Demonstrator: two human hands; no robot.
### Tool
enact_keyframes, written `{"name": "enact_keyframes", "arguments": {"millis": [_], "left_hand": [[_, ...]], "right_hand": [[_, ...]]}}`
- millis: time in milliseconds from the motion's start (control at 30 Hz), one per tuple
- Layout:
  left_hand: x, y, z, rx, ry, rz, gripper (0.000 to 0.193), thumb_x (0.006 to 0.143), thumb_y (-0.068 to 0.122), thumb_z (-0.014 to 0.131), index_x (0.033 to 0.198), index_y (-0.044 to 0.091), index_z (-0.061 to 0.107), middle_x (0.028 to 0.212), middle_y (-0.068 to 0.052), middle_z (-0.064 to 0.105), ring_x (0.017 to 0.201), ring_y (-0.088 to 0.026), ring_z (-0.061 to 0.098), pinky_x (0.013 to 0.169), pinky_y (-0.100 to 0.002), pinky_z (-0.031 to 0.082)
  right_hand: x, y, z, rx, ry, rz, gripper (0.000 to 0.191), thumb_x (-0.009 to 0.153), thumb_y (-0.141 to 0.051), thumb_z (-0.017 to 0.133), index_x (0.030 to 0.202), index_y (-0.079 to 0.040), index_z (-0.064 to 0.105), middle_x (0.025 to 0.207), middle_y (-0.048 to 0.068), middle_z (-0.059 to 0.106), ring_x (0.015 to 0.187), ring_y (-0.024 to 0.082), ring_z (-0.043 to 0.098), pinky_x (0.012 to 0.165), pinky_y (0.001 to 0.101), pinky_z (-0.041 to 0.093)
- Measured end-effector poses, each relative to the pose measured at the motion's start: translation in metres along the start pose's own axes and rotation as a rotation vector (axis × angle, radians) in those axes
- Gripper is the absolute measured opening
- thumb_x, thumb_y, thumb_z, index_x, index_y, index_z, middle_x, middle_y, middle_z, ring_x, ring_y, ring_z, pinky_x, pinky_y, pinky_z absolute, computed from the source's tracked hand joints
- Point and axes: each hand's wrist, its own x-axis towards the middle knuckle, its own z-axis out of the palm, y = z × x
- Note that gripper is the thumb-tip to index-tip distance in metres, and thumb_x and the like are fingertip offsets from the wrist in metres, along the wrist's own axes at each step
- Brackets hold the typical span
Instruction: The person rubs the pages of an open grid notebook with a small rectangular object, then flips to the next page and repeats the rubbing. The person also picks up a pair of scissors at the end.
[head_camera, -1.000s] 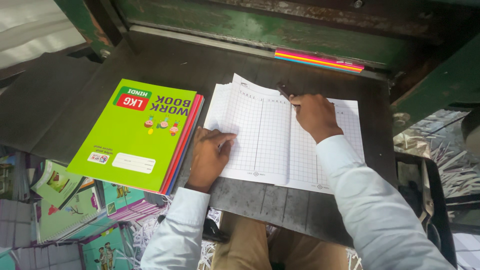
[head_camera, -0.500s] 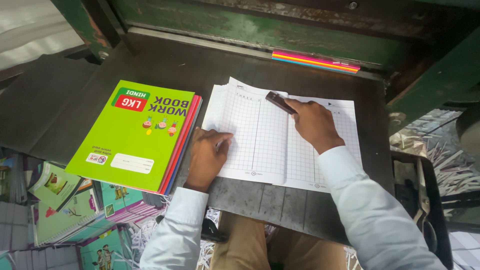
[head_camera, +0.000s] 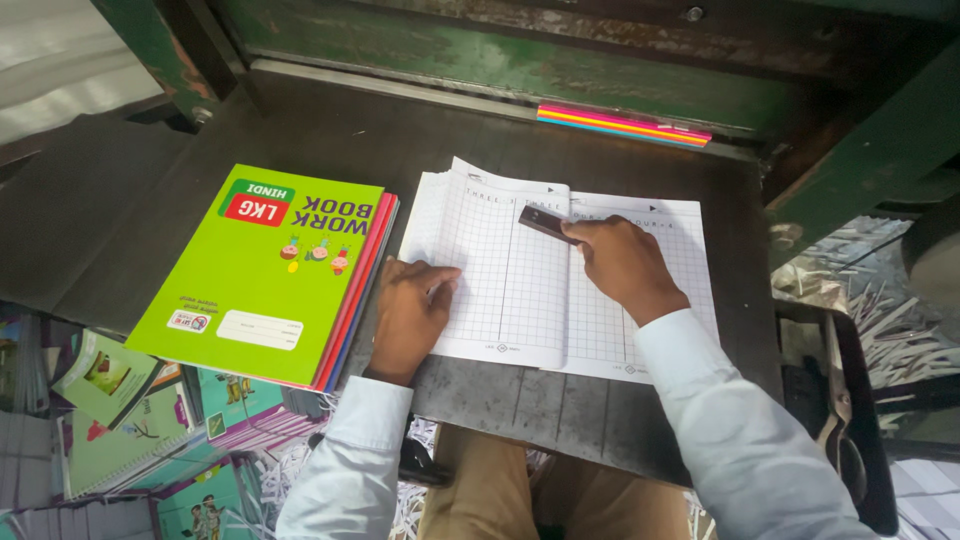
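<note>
Landmark: the open gridded booklet (head_camera: 505, 280) lying flat on the dark metal table (head_camera: 130, 210), near the table's front edge

Well to the left of the booklet and below the table edge, several loose workbooks (head_camera: 100, 400) with illustrated covers lie in a heap. Just left of the booklet sits a stack of workbooks (head_camera: 265, 270) with a bright green cover on top and red and blue edges showing along its right side; the stack is close to the booklet but apart from it

The left hand (head_camera: 410, 315) rests palm down on the booklet's lower left corner, fingers curled loosely against the page, grasping nothing. The right hand (head_camera: 625, 265) lies on the booklet's right page and pinches 1 small dark flat block (head_camera: 545, 223) between thumb and fingers; the block sits tilted on the paper near the centre fold, towards the top

Behind the booklet, against the green machine frame (head_camera: 560, 70), a thin bundle of striped coloured sheets (head_camera: 622, 126) lies flat. Right of the booklet, past the table edge, shredded paper trimmings (head_camera: 860, 300) pile up
</note>
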Motion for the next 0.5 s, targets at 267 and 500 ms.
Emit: {"name": "enact_keyframes", "arguments": {"millis": [267,500], "left_hand": [[0.000,0.001,0.000,-0.007,0.003,-0.007,0.014,0.084,0.008,0.072,0.096,0.009,0.079,0.084,-0.011,0.072,0.088,-0.035,0.062,0.111,-0.056,0.038],[0.000,0.002,-0.001,-0.008,0.002,-0.005,0.014,0.085,0.008,0.072,0.097,0.009,0.079,0.085,-0.011,0.072,0.088,-0.035,0.063,0.112,-0.055,0.038]], "right_hand": [[-0.010,-0.004,-0.006,-0.009,-0.011,-0.020,0.036,0.093,-0.009,0.064,0.125,-0.023,0.074,0.105,0.020,0.072,0.096,0.037,0.070,0.087,0.0457,0.055],[-0.021,-0.009,-0.010,0.033,0.002,-0.048,0.036,0.092,-0.007,0.065,0.123,-0.021,0.075,0.105,0.021,0.073,0.096,0.036,0.070,0.087,0.0448,0.056]]}}
